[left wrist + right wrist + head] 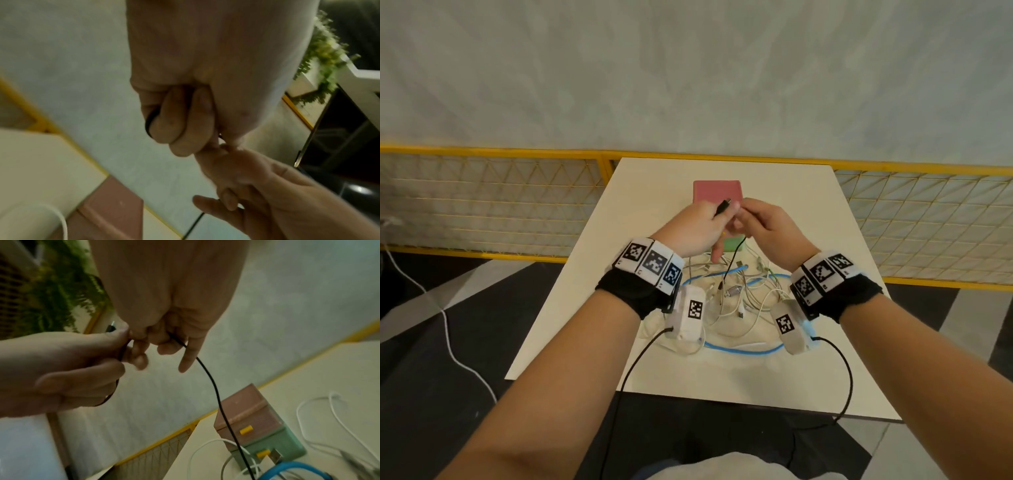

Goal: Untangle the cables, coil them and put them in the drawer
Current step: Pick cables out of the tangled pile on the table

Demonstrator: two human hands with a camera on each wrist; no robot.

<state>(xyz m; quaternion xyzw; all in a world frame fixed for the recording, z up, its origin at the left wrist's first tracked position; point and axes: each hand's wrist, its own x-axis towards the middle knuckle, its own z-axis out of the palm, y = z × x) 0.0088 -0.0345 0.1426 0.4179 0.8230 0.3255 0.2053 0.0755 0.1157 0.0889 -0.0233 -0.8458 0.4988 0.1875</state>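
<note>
My left hand (pixel 717 219) grips a thin black cable (pixel 732 263) just behind its plug, fingers curled round it (pixel 164 123); the plug tip (pixel 111 326) sticks up past the thumb. Close beside it my right hand (pixel 751 219) pinches the same cable (pixel 213 391), which hangs down into a tangle of white and blue cables (pixel 739 298) on the table. Behind the hands stands a small drawer box with a pink upper part (pixel 717 191) and a green lower drawer (pixel 273 444) with yellow handles. Both drawers look closed.
The white table (pixel 654 192) stands against a yellow mesh railing (pixel 517 152). A blue cable (pixel 298 469) loops round the tangle near the table's front. Another white cable (pixel 448 329) trails on the dark floor to the left. Green plants (pixel 61 288) hang beyond the railing.
</note>
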